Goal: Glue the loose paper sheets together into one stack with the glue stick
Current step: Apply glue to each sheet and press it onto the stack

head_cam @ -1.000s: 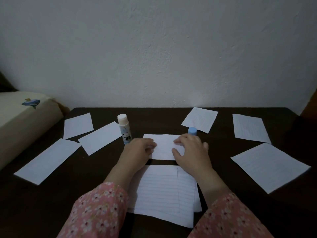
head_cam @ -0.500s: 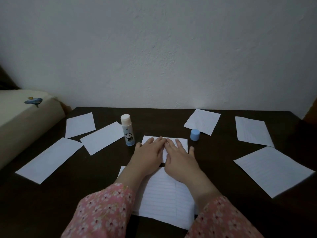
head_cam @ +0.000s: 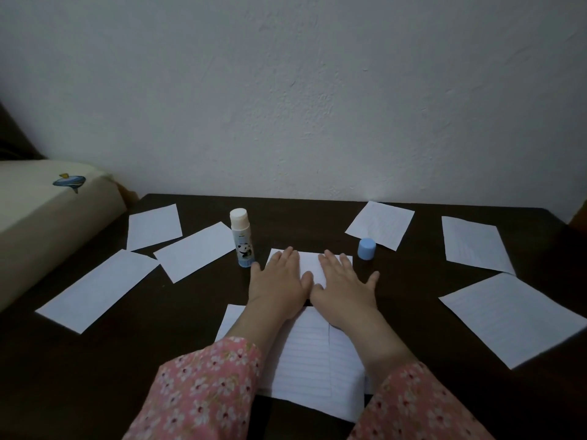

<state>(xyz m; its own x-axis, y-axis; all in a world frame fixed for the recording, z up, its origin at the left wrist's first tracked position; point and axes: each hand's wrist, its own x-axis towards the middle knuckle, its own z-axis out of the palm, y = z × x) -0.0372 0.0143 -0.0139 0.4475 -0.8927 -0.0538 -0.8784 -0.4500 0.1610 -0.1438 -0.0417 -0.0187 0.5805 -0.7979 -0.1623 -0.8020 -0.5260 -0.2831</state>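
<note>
A small white sheet [head_cam: 309, 263] lies in the middle of the dark table [head_cam: 190, 312]. My left hand [head_cam: 278, 277] and my right hand [head_cam: 344, 282] lie flat side by side on it, fingers straight, pressing it down. The uncapped glue stick [head_cam: 242, 238] with a panda label stands upright just left of the sheet. Its blue cap [head_cam: 366, 248] stands to the right of the sheet. A lined stack of sheets [head_cam: 313, 360] lies near me, partly under my forearms.
Loose white sheets are scattered around: three on the left [head_cam: 154, 226] [head_cam: 197, 250] [head_cam: 97, 290], three on the right [head_cam: 380, 224] [head_cam: 475, 244] [head_cam: 514, 315]. A cream cushion [head_cam: 47, 223] borders the table's left side. A white wall rises behind.
Both hands went from gripping the small sheet's edges to lying flat on it, and have since spread slightly apart across it. The blue cap is now uncovered.
</note>
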